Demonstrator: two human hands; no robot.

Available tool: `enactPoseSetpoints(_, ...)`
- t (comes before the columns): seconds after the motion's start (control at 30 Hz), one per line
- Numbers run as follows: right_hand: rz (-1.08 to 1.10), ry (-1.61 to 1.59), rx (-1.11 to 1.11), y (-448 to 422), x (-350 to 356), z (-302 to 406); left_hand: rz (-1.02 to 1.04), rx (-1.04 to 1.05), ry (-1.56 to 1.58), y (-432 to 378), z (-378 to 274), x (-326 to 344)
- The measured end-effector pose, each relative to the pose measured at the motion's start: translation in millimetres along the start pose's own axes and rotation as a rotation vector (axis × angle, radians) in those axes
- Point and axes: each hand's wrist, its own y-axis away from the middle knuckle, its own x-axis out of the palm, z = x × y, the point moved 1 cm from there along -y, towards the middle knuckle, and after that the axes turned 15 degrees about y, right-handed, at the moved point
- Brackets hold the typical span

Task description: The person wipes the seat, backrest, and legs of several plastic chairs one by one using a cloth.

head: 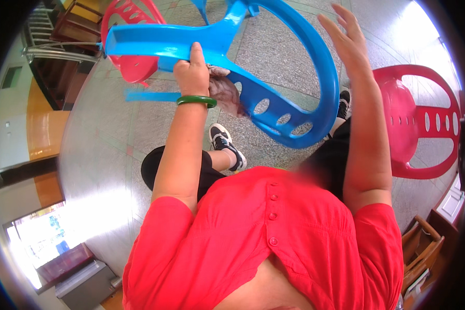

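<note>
A blue plastic chair [316, 62] is tipped over in front of me, its curved rim towards my right and its slotted back nearest my body. With a green bangle at the wrist, my left hand [193, 75] grips the edge of a chair leg, one finger laid along its surface. A crumpled, brownish-grey cloth [224, 91], partly blurred, hangs beside that hand against the chair; whether the same fingers also hold it is hidden. My right hand [347, 38] is raised beyond the rim's right side, fingers apart and holding nothing.
A red plastic chair [403, 120] stands to my right, and another red chair [135, 66] is at the far left behind the blue one. My shoes [223, 141] rest on the speckled stone floor [271, 46]. Wooden furniture [422, 248] is at the lower right.
</note>
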Motion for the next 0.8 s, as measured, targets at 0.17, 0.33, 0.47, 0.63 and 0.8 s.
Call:
enactPoseSetpoints(0.17, 0.469, -0.014, 0.308, 21, -24, -6, -0.244, -0.176, 0.313, -12, -11, -15)
enactPoseSetpoints(0.33, 0.524, -0.051, 0.268, 30, -21, 5, -0.2, -0.355, 0.458, -6, -16, -23)
enactPoseSetpoints(0.47, 0.555, -0.379, 0.434, 25, -21, 18, 0.042, -0.576, 0.633, 9, 7, -26)
enactPoseSetpoints(0.63, 0.573, -0.275, 0.398, 25, -16, -9, 0.125, -0.753, 0.8, 36, 67, -11)
enactPoseSetpoints(0.8, 0.517, -0.32, 0.54, 60, 8, -38, 0.015, -0.842, 0.631, 15, 106, -8)
